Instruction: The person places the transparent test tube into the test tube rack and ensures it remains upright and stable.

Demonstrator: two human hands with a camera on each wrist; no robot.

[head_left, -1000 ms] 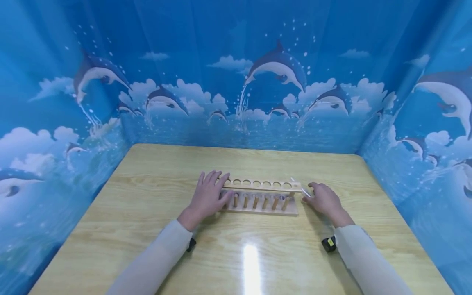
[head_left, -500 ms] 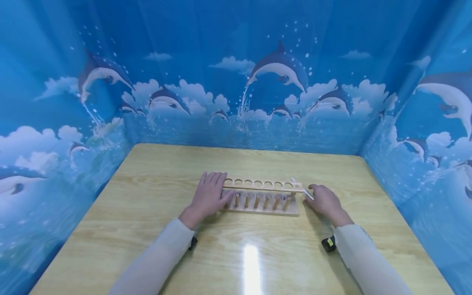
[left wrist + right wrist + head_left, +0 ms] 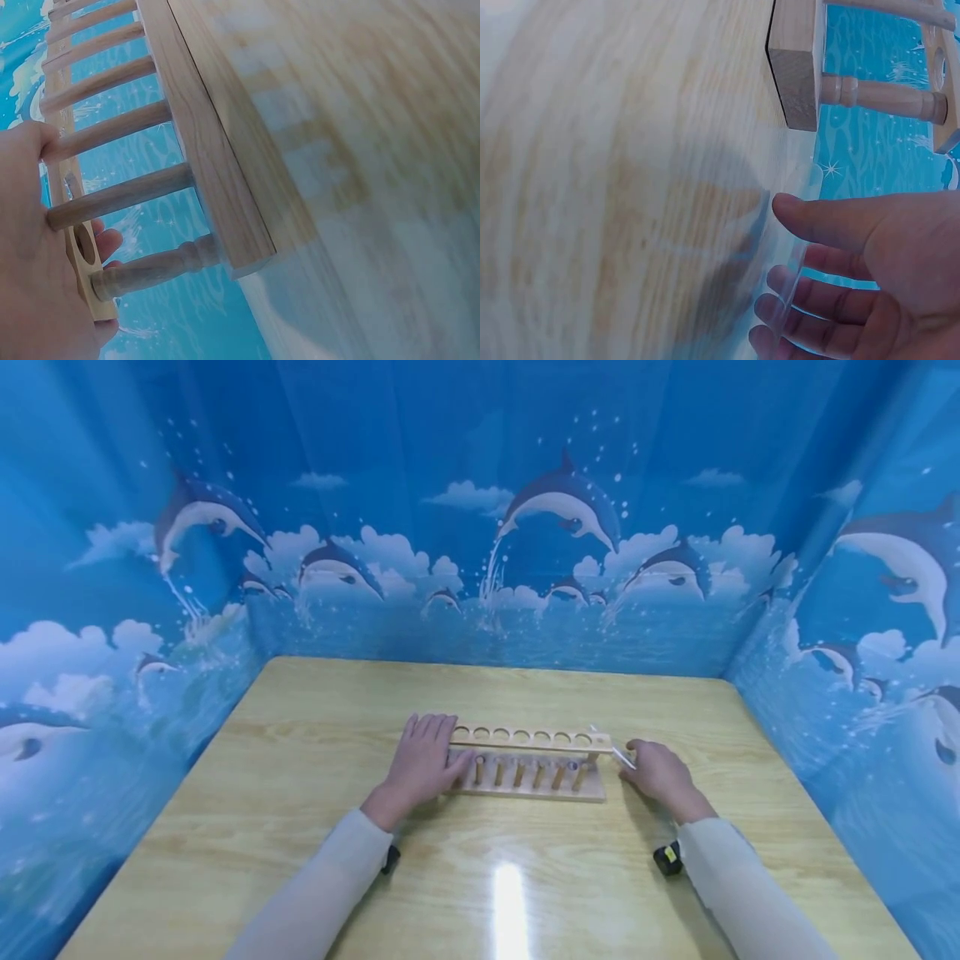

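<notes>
Left hand rests flat, fingers straight, steadying the pale wooden test-tube rack mid-table; right hand apparently pinches a clear glass tube at the rack's right end: keep it upright, lower slowly.

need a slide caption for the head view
Left hand steadies a wooden test-tube rack; right hand holds a clear tube beside it.

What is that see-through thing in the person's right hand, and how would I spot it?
Find the light wooden table, then the wooden rack with a row of round holes at its middle. Just off the rack's right end, the right hand holds a thin clear glass tube; it is the only transparent thing there, the rest being wood.
</notes>
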